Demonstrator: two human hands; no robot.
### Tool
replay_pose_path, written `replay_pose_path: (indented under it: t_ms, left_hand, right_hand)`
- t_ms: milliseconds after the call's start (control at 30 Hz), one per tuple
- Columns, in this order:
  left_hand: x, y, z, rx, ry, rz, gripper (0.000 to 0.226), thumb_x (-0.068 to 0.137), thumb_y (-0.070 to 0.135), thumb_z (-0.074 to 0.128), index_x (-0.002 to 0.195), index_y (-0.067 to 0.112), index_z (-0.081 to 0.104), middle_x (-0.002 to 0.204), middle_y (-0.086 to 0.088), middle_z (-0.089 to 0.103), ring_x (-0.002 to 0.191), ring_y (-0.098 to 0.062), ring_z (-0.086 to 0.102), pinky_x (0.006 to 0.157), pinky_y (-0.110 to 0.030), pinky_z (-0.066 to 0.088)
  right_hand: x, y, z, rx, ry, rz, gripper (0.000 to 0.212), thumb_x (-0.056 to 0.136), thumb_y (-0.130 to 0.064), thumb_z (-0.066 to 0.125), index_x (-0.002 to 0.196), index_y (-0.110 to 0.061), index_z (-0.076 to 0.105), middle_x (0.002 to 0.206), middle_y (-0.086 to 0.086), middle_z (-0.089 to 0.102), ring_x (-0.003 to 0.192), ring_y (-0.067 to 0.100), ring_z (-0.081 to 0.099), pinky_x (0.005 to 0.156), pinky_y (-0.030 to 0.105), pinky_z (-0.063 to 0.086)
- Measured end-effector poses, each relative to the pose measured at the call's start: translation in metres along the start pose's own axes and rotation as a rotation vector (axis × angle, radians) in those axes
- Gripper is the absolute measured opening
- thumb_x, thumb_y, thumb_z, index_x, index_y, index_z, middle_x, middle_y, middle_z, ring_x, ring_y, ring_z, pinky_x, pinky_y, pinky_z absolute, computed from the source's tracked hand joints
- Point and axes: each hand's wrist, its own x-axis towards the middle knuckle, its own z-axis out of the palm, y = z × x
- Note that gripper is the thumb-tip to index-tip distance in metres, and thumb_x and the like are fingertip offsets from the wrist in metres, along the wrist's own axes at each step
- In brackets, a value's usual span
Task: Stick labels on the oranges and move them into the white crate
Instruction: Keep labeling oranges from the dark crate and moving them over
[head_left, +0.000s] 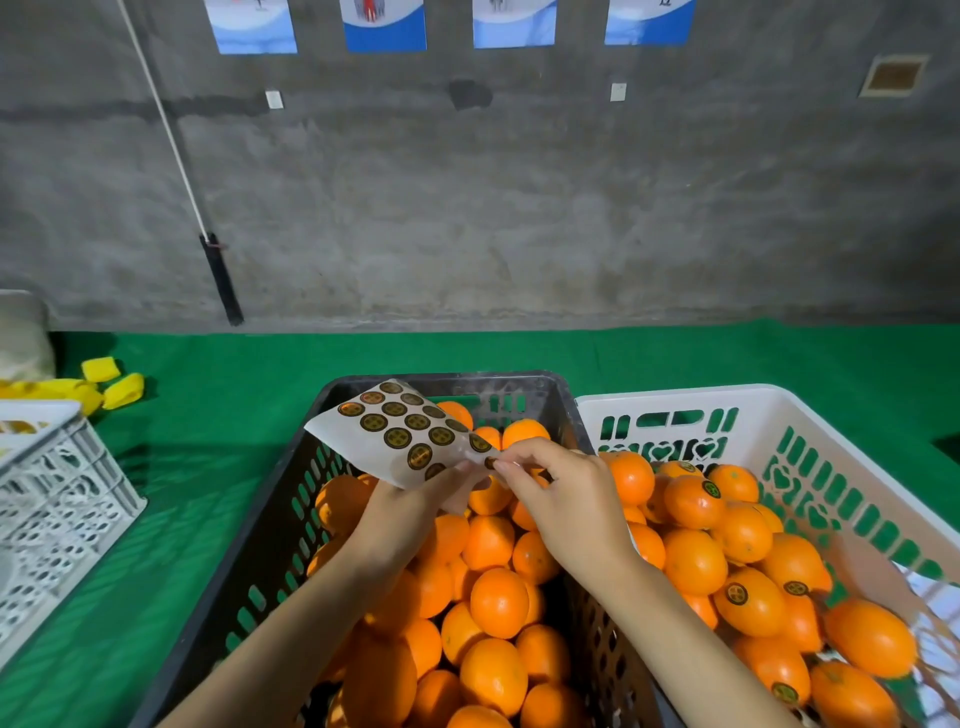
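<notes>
Right grip (566, 499) seemingly pinches label (490, 461) on sheet (395, 428) edge.

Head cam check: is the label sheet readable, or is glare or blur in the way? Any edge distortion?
Head view: label sheet sharp, slight sheen on some stickers; left hand gripping it and right hand pinching a label both in focus; light soft and even, faint shadows on the green cloth; wide-angle bowing bends the white crate rim, and its lower right corner looks smeared.
</notes>
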Motion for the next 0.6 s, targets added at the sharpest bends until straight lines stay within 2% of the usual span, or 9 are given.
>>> replay_pose_path:
  t_ms: [33,100,167,233,300,333,400,467,600]
  left_hand:
    - [0.001,-0.001,0.0,-0.013,0.01,-0.007,0.024,0.089,0.029,0.069,0.108,0.044,0.074,0.116,0.01,0.074,0.109,-0.01,0.069,0.092,-0.03,0.057]
    - [0.002,-0.001,-0.001,-0.07,0.037,-0.041,0.029,0.091,0.025,0.071,0.118,0.034,0.071,0.12,0.009,0.073,0.113,-0.014,0.068,0.101,-0.041,0.053]
    - [0.004,0.0,-0.004,-0.125,0.072,-0.072,0.042,0.086,0.03,0.075,0.127,0.026,0.066,0.122,0.005,0.072,0.115,-0.019,0.067,0.105,-0.048,0.05]
    - [0.007,0.003,-0.009,-0.178,0.163,-0.068,0.038,0.088,0.025,0.074,0.124,0.024,0.066,0.118,0.004,0.074,0.112,-0.021,0.069,0.101,-0.048,0.052]
    - [0.009,0.007,-0.017,-0.131,0.288,-0.004,0.026,0.091,0.019,0.071,0.115,0.029,0.069,0.108,0.011,0.076,0.103,-0.016,0.071,0.091,-0.04,0.057]
    - [0.01,0.009,-0.022,-0.079,0.331,0.029,0.022,0.091,0.02,0.072,0.108,0.033,0.069,0.102,0.015,0.076,0.099,-0.011,0.071,0.084,-0.033,0.057]
    - [0.01,0.011,-0.028,-0.035,0.356,0.046,0.02,0.088,0.023,0.076,0.102,0.036,0.068,0.101,0.016,0.075,0.098,-0.008,0.07,0.076,-0.024,0.055]
    - [0.009,0.011,-0.029,-0.04,0.329,0.031,0.024,0.087,0.023,0.078,0.105,0.034,0.068,0.109,0.012,0.074,0.103,-0.01,0.069,0.076,-0.022,0.056]
    - [0.007,0.013,-0.027,0.008,0.286,0.056,0.039,0.085,0.017,0.079,0.121,0.024,0.067,0.116,0.007,0.073,0.105,-0.01,0.069,0.071,-0.017,0.058]
  right_hand:
    - [0.0,0.001,0.001,0.005,0.009,-0.009,0.012,0.094,-0.028,0.068,0.102,-0.024,0.076,0.09,-0.009,0.073,0.087,0.013,0.065,0.073,0.037,0.055]
    - [0.0,0.0,0.002,0.022,0.05,-0.031,0.01,0.093,-0.026,0.07,0.1,-0.025,0.077,0.097,-0.01,0.073,0.09,0.008,0.064,0.074,0.029,0.054]
    - [0.0,-0.001,0.002,0.044,0.088,-0.068,0.008,0.092,-0.022,0.071,0.098,-0.022,0.076,0.114,-0.011,0.069,0.106,0.003,0.06,0.087,0.02,0.05]
    - [0.001,-0.001,0.002,-0.004,0.113,-0.114,0.005,0.093,-0.021,0.07,0.096,-0.019,0.073,0.115,-0.009,0.065,0.109,0.006,0.058,0.089,0.019,0.048]
    - [0.002,0.003,0.002,-0.033,0.092,-0.085,0.002,0.094,-0.022,0.068,0.094,-0.021,0.07,0.105,-0.009,0.064,0.098,0.009,0.059,0.08,0.023,0.05]
    - [0.003,0.006,0.003,-0.042,0.035,-0.043,0.002,0.095,-0.022,0.067,0.093,-0.023,0.069,0.101,-0.01,0.062,0.092,0.009,0.059,0.075,0.025,0.05]
    - [0.003,0.012,0.005,-0.099,-0.188,0.03,0.007,0.095,-0.022,0.063,0.093,-0.026,0.069,0.1,-0.011,0.059,0.088,0.007,0.057,0.074,0.026,0.05]
    - [0.001,0.017,0.01,-0.19,-0.433,0.028,0.011,0.096,-0.021,0.061,0.097,-0.026,0.07,0.102,-0.014,0.056,0.093,0.006,0.055,0.079,0.026,0.048]
    - [0.0,0.018,0.021,-0.337,-0.746,-0.002,0.011,0.096,-0.021,0.056,0.096,-0.022,0.067,0.101,-0.006,0.06,0.094,0.016,0.057,0.077,0.033,0.05]
